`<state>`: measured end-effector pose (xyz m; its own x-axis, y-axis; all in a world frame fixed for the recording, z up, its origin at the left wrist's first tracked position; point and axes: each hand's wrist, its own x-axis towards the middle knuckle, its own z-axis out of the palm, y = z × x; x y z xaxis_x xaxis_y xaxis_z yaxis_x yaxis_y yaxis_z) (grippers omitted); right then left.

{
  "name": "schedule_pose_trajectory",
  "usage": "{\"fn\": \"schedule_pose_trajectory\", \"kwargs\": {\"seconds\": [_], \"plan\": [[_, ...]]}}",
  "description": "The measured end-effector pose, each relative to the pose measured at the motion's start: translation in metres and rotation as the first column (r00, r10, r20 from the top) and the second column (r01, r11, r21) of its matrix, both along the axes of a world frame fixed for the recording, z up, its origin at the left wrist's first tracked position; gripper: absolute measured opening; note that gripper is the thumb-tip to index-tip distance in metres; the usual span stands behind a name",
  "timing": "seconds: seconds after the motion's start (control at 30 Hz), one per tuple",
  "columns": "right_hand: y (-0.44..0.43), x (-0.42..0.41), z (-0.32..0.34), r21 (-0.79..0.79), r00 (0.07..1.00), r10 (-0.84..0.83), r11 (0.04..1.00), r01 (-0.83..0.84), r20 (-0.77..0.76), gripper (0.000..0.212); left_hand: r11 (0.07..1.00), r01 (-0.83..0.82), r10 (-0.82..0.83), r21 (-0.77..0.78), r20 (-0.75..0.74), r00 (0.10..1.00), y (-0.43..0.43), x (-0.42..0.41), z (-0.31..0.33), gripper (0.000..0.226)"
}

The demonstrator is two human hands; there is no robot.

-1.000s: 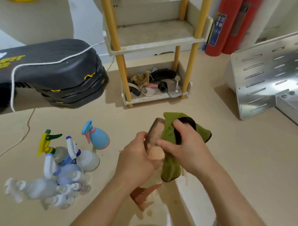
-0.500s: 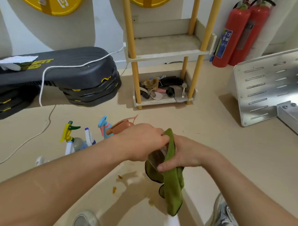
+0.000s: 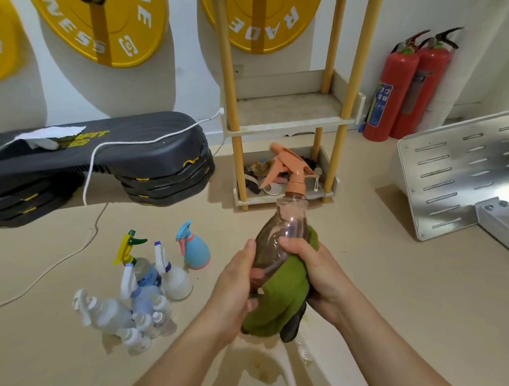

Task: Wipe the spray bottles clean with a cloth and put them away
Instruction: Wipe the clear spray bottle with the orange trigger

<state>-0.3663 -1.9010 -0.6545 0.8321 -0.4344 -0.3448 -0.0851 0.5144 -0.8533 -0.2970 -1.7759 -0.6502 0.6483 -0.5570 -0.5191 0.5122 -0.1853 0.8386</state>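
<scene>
Two hands on one item: the brown-tinted spray bottle [image 3: 286, 232] is held in the air in front of the body, above the floor [image 3: 388, 300], neck up and leaning slightly right, with its orange trigger head [image 3: 289, 168] on top. The left hand [image 3: 234, 285] curls round the lower body of the bottle. The right hand [image 3: 317, 271] grips the green cloth [image 3: 283, 299] against the bottle's right side, thumb across the plastic. The cloth bunches round the bottom, so the base is hidden, and I cannot tell whether the brown is the plastic or something inside. Step in hand, as I judge it, is wiping the body. To do it well, the left hand should act as the fixed clamp while the cloth hand twists and slides up toward the shoulder and neck, which look uncovered. Flatten the cloth first, since a wad cleans only where it touches. Finish round the collar and under the trigger without squeezing the lever. Risk: smooth plastic may slip if the left grip loosens. The other spray bottles [image 3: 144, 293] stand and lie in a cluster on the floor to the left, well apart. The shelf rack [image 3: 288, 118] beyond is a likely place to put them away.
</scene>
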Motion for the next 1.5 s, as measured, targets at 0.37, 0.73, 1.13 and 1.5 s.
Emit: {"fn": "schedule_pose_trajectory", "kwargs": {"seconds": [0.37,0.73,1.13,1.5], "plan": [[0.017,0.027,0.041,-0.232,0.935,-0.333,0.926,0.299,-0.124,0.042,0.982,0.127,-0.186,0.137,0.629,0.755,0.008,0.004,-0.001,0.075],[0.047,0.039,0.037,-0.571,0.948,-0.183,0.821,0.0,-0.261,0.084,0.853,-0.084,-0.469,0.515,0.826,0.312,0.006,0.008,0.011,0.098],[0.005,0.022,0.044,0.02,0.944,-0.283,0.957,0.29,-0.169,0.032,0.982,0.108,-0.097,-0.157,0.078,0.992,0.005,0.0,0.039,0.054],[0.035,0.03,0.053,-0.701,0.923,-0.007,0.652,-0.288,-0.386,0.066,0.866,-0.095,-0.457,0.491,0.854,0.25,0.005,0.01,0.017,0.1]]}}
